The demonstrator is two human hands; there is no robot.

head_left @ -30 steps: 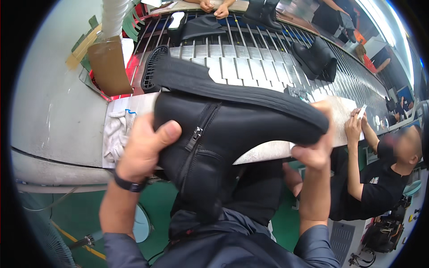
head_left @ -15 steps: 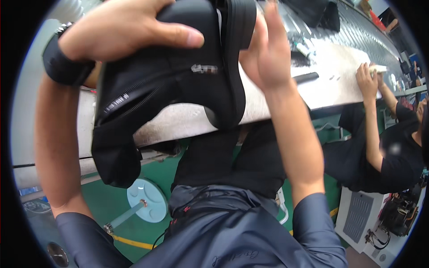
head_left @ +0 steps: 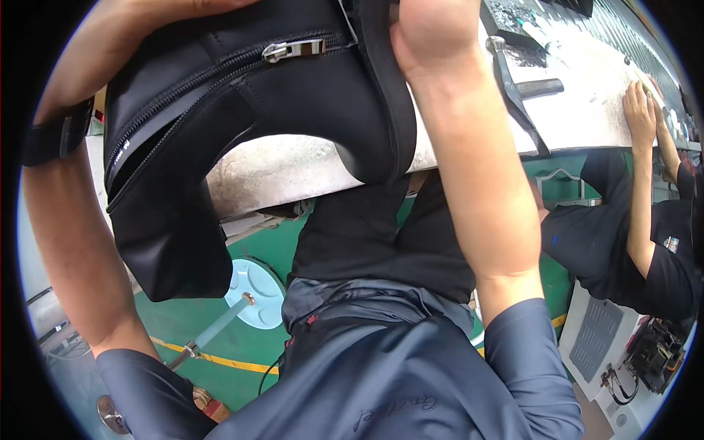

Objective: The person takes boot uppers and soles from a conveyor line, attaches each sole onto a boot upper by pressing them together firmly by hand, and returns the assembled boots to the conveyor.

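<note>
Visibly, a black boot [head_left: 301, 95] is gripped by the left hand [head_left: 172, 9] at the frame's upper left; whether the right hand [head_left: 440, 31], by the sole [head_left: 390, 88], is closed cannot be told.

one dark cursive word [head_left: 398, 413] on front of wearer's grey shirt [head_left: 359, 359], approx. mid-front, at a slant, well apart from the hem. sm. red mark [head_left: 313, 319] by the same shirt's hem, can't tell if text. tiny white print [head_left: 123, 150] on strip inside the open zip [head_left: 183, 121] of the blk boot [head_left: 308, 103], nr boot's left edge; v. small, can't be read. co-worker's blk shirt [head_left: 671, 293] has sm. pale badge [head_left: 671, 244] w/ darker marks, sleeve or chest unclear; also illegible.
</note>
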